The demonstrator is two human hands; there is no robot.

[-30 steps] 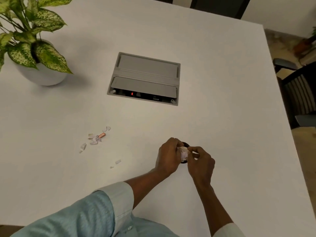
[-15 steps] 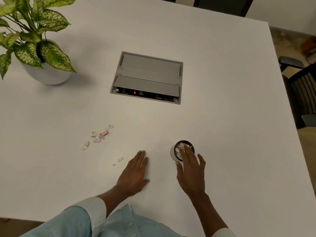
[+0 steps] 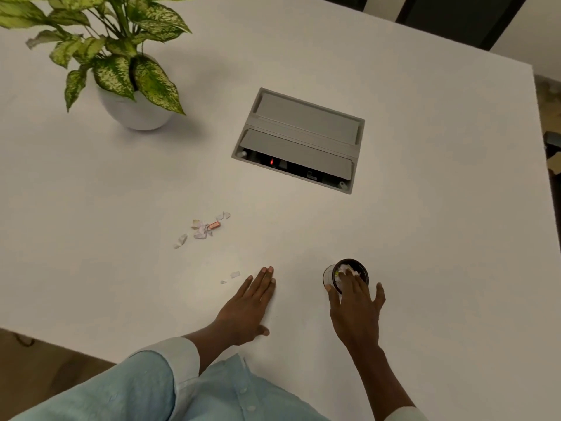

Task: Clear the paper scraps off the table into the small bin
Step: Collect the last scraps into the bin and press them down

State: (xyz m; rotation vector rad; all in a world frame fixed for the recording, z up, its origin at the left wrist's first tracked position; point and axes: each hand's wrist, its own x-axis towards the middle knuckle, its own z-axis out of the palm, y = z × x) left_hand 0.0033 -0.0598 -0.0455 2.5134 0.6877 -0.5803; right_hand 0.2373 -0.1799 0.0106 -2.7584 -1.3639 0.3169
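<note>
A white table carries a white pot of green leaves speckled cream, a grey hatch showing one red light, white paper scraps around an orange-pink piece, and a dark-rimmed small bin, below it a pale blue sleeve.

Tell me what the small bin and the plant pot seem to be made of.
Small bin: likely plastic, with a dark rim and a greyish see-through wall; glass cannot be ruled out. Plant pot: probably glazed ceramic, white, smooth and rounded with a soft sheen, though moulded plastic would look much the same.
</note>
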